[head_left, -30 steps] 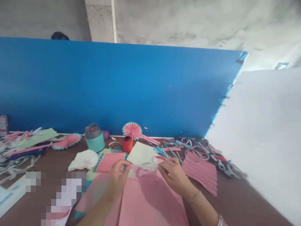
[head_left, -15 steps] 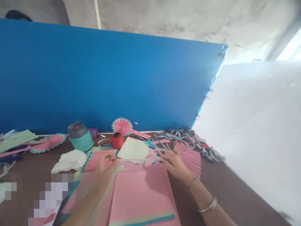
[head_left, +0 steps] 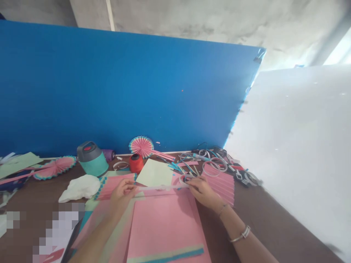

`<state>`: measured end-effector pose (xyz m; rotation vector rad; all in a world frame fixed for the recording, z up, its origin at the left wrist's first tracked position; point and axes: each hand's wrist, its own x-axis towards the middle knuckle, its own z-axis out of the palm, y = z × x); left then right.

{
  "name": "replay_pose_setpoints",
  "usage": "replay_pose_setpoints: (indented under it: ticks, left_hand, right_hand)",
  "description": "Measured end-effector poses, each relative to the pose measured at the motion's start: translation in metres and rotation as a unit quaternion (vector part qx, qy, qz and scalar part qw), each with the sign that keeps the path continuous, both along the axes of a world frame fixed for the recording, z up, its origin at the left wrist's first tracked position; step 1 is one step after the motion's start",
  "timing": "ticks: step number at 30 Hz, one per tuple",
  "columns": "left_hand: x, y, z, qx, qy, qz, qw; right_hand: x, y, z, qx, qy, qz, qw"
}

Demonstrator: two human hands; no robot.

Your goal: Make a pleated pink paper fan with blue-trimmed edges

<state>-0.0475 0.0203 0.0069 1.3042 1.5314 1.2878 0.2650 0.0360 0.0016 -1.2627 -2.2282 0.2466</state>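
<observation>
A strip of clear tape (head_left: 161,187) stretches level between my two hands, above the top edge of a pink paper sheet (head_left: 164,223). My left hand (head_left: 123,193) pinches the strip's free end between thumb and fingers. My right hand (head_left: 204,191) is closed on the tape roll (head_left: 184,179), whose ring shows beside the fingertips. The sheet has a green and blue band along its near edge and lies over other pink, green and blue sheets. A pale green paper (head_left: 156,172) rests just beyond the strip.
Behind stand a teal flask (head_left: 94,163) and a red thread spool (head_left: 136,165). Pleated paper fans (head_left: 141,146) lie by the blue partition (head_left: 123,87). Pink pleated paper (head_left: 221,184), rings and cords clutter the right; a white crumpled bundle (head_left: 80,187) sits left.
The tape strip has come down slightly toward the top edge of the pink sheet, still stretched between both hands. The camera view has shifted a little.
</observation>
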Motion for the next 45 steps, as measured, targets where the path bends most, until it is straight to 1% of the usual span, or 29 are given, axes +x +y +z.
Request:
replay_pose_setpoints:
  ticks: [2,5,10,14,18,21,24,27,31,35,38,40,41,43,44,45]
  left_hand:
    - [-0.001,0.001,0.0,-0.014,-0.02,-0.015,1.0]
    - [-0.004,0.004,-0.002,-0.018,-0.037,-0.02,0.999]
    - [-0.007,0.006,-0.005,-0.006,-0.026,-0.031,0.999]
    - [-0.005,0.004,-0.002,-0.003,-0.017,-0.028,0.999]
    - [-0.003,0.002,0.001,-0.01,0.005,-0.012,1.0]
    - [-0.003,0.003,-0.001,-0.013,0.019,-0.005,1.0]
    - [-0.005,0.004,-0.003,0.002,0.029,-0.003,1.0]
    - [-0.006,0.005,-0.004,0.036,0.038,0.002,0.999]
    - [-0.003,0.003,-0.005,0.078,0.056,0.016,0.995]
    - [0.005,-0.003,-0.009,0.13,0.057,0.056,0.988]
    - [0.008,-0.009,-0.01,0.185,0.057,0.068,0.979]
    - [0.005,-0.012,-0.004,0.229,0.078,0.088,0.966]
    - [0.001,-0.013,0.0,0.255,0.098,0.105,0.956]
    - [-0.007,-0.014,0.011,0.317,0.116,0.183,0.923]
    - [-0.01,-0.014,0.017,0.352,0.112,0.194,0.909]
    - [-0.013,-0.015,0.022,0.391,0.123,0.178,0.895]
  right_hand:
    - [0.001,0.001,-0.003,0.009,0.013,-0.001,1.0]
    - [0.003,0.002,-0.006,0.006,0.018,-0.003,1.0]
    - [0.001,0.003,-0.004,-0.017,-0.007,0.005,1.0]
    - [0.002,0.003,-0.004,-0.008,-0.012,0.009,1.0]
    - [0.002,0.002,-0.006,0.004,-0.005,0.004,1.0]
    - [0.001,0.002,-0.005,0.01,-0.004,0.002,1.0]
    - [-0.001,0.001,-0.004,0.004,-0.016,0.005,1.0]
    - [-0.002,0.001,-0.005,-0.001,-0.021,-0.004,1.0]
    - [-0.002,0.004,-0.009,0.008,0.013,-0.032,0.999]
    - [-0.007,0.005,-0.005,-0.01,0.099,-0.062,0.993]
    - [-0.007,0.006,0.0,-0.039,0.178,-0.06,0.981]
    - [0.0,0.008,0.0,-0.059,0.22,-0.072,0.971]
    - [0.006,0.01,0.0,-0.064,0.238,-0.094,0.965]
    - [0.019,0.016,-0.003,-0.057,0.263,-0.176,0.947]
    - [0.025,0.019,-0.004,-0.044,0.255,-0.216,0.941]
    - [0.028,0.021,-0.005,-0.026,0.233,-0.234,0.944]
